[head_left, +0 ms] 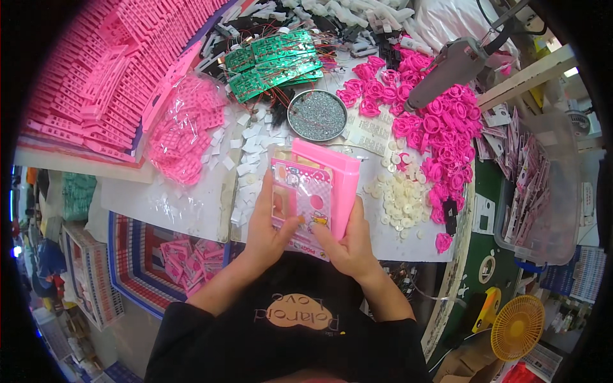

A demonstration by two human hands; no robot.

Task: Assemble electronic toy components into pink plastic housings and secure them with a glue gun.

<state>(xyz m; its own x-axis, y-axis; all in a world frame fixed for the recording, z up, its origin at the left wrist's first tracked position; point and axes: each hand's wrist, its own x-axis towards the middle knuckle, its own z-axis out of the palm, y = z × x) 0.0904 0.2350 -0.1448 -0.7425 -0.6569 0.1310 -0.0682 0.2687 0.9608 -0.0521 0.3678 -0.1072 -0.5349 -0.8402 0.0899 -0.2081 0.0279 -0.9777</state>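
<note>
My left hand [264, 228] is closed on the left side of a clear panel printed in pink [305, 204], with cartoon figures and a round pink spot. Behind that panel, sticking out above and to its right, is a pink plastic casing [345, 182]. My right hand [351, 246] grips the casing's lower right edge, its thumb lying over the panel's lower part. Both thumbs rest on the panel's face. The fingers behind are hidden, as is whether panel and casing are joined. Both are held above the bench's near edge, just nearer than a round tin of small screws [317, 115].
Green circuit boards [274, 60] are stacked behind the tin. Pink ring-shaped parts [440, 127] and cream discs [401, 198] lie to the right, under a hanging electric screwdriver [444, 70]. Pink casings [96, 70] fill the far left; white squares [254, 143] are scattered beside a bagged pink bundle [185, 124].
</note>
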